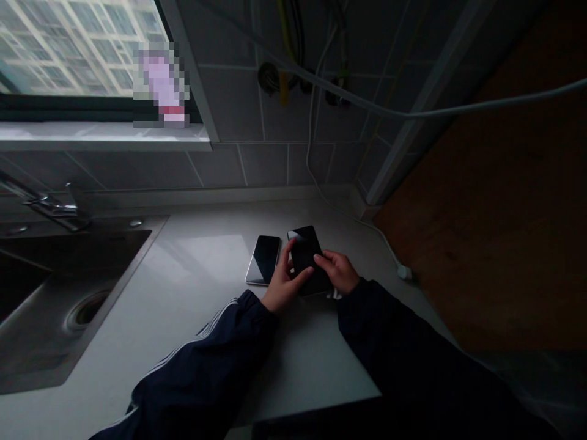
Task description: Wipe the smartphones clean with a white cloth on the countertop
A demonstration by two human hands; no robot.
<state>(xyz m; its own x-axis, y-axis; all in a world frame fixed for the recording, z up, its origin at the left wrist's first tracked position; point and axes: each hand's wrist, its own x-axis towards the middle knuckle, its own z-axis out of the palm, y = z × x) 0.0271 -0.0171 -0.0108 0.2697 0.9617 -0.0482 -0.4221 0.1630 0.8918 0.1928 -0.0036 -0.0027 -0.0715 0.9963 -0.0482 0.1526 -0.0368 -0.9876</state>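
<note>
Both my hands grip a dark, flat phone (pixel 306 245) low over the counter, its far end angled away from me. My left hand (pixel 284 285) wraps its left edge, with the thumb lying across the front. On the opposite edge is my right hand (pixel 340 271), thumb pressed on the face and fingers tucked behind. A second phone (pixel 265 258), with a glossy dark screen and a pale edge, lies flat just left of my left hand. Something small and white (pixel 334 294) shows beneath my right hand; its kind is unclear.
A white countertop (pixel 192 318) extends around the phones. At left are a steel sink (pixel 55 373) and a faucet (pixel 55 208) under a window. A white cable (pixel 316 177) runs down to a plug (pixel 404 272) on the right. A brown wooden panel (pixel 504 214) stands at right.
</note>
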